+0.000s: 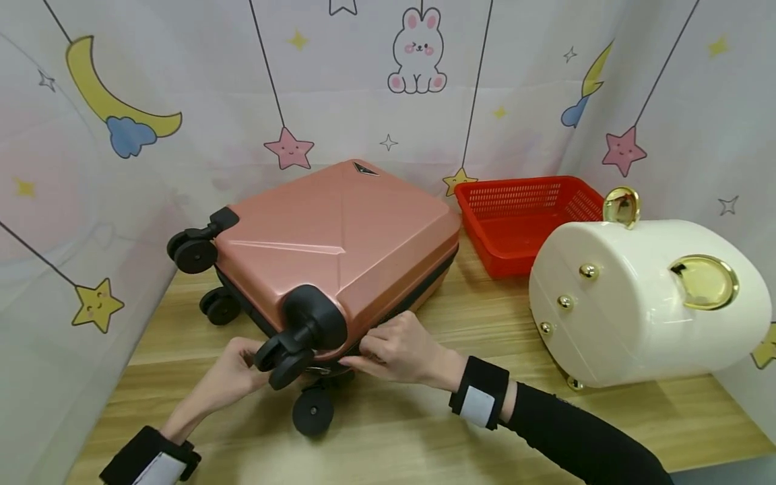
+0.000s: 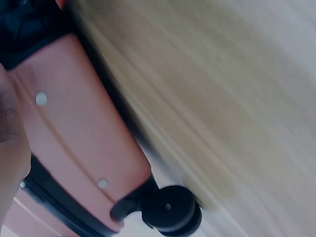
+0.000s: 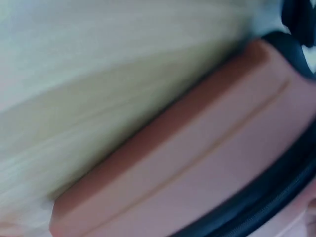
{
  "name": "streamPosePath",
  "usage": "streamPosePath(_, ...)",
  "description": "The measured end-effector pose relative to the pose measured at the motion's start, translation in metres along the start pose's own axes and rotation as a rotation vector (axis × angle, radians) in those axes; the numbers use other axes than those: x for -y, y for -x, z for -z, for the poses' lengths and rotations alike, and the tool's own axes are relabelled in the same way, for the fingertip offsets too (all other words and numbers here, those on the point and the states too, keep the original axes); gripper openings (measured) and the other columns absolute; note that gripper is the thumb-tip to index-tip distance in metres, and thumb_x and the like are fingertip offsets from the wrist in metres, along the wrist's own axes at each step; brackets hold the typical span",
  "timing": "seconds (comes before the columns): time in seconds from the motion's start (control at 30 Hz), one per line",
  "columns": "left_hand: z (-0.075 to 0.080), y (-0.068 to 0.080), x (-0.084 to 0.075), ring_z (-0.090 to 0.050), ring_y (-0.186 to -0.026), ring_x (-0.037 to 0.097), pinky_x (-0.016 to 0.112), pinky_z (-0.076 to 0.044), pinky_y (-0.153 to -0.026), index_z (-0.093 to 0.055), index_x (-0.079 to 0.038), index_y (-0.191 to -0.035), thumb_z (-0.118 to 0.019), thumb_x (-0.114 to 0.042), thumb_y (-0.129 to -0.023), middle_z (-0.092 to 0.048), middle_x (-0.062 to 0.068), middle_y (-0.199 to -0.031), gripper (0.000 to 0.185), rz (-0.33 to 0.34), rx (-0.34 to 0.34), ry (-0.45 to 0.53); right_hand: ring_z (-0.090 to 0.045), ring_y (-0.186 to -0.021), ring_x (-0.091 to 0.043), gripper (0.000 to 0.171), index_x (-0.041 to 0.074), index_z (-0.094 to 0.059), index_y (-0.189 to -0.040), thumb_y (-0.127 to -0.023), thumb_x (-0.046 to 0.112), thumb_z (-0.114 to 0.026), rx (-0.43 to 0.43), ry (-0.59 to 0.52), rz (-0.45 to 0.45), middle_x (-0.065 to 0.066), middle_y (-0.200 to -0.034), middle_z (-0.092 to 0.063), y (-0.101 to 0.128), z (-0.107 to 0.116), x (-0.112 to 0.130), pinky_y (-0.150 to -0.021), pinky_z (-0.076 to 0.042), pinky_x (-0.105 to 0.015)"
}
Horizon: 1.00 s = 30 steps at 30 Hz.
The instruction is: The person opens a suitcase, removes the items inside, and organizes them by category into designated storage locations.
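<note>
Suitcase: We see a small pink hard-shell suitcase with black wheels (image 1: 327, 242) lying flat on the light wooden table (image 1: 545, 417), toward the left back corner. Its wheel end faces us, near the front edge.
Left hand: Our left hand (image 1: 233, 374) rests against the suitcase's near corner, just left of a black wheel (image 1: 285, 360). The fingers go in behind the wheel, so we cannot tell how far they curl or if they hold anything. In the left wrist view, the pink shell (image 2: 79, 148) is close up and one wheel (image 2: 170, 210) sticks out.
Right hand: Our right hand (image 1: 397, 350) has bent fingers on the dark strip that runs round the suitcase's side. The fingertips seem to pinch something small there, but it is too small to tell what.
Right wrist view: It is blurry. We only see the pink shell (image 3: 197, 168) next to the table.
Basket: A red plastic basket with holes (image 1: 521, 219) sits at the back edge, right of the suitcase.
Box: A big cream rounded box with gold knobs (image 1: 642, 303) sits by the right edge, in front of the basket.
Wall: A cloth with stars, moons and a bunny (image 1: 388, 81) hangs behind.
</note>
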<state>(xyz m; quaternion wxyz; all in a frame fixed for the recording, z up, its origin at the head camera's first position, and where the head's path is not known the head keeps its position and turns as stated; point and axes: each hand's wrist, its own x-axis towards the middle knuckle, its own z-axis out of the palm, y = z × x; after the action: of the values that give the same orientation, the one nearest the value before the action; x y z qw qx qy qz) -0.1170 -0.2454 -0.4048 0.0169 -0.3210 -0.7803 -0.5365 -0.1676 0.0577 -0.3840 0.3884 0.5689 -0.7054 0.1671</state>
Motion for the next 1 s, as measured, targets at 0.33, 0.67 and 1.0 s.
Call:
streamPosePath(0.33,0.014,0.001,-0.012,-0.065,-0.084,-0.002,0.015,-0.052,-0.073,-0.069,-0.006,-0.11,-0.042,0.012,-0.099,-0.071,-0.019,-0.102,0.035,-0.046,-0.17,-0.02,-0.039,-0.036,-0.002,0.056,0.024,-0.046,-0.05,-0.083,0.058,-0.074,0.237,0.178,-0.193,0.013,-0.042,-0.038,0.001,-0.012,0.036,-0.039,-0.016,-0.019)
streamPosePath(0.67,0.004,-0.006,-0.03,-0.066,-0.089,0.0,0.013,-0.05,-0.083,-0.071,-0.001,-0.108,-0.034,-0.003,-0.1,-0.072,-0.017,-0.099,0.038,-0.057,-0.343,-0.175,-0.037,-0.035,-0.004,0.053,0.024,-0.046,-0.051,-0.085,0.055,-0.073,0.188,0.266,-0.2,0.013,-0.041,-0.038,-0.005,-0.02,0.052,-0.037,-0.019,-0.023)
streamPosePath(1.0,-0.004,-0.013,-0.044,-0.068,-0.085,0.002,0.01,-0.052,-0.08,-0.072,-0.007,-0.107,-0.075,-0.01,-0.079,-0.076,0.004,-0.093,0.029,-0.134,-0.359,-0.471,-0.043,-0.037,-0.003,0.053,0.025,-0.046,-0.051,-0.082,0.059,-0.074,0.12,0.33,-0.15,0.014,-0.042,-0.043,-0.009,-0.026,0.054,-0.038,-0.025,-0.023)
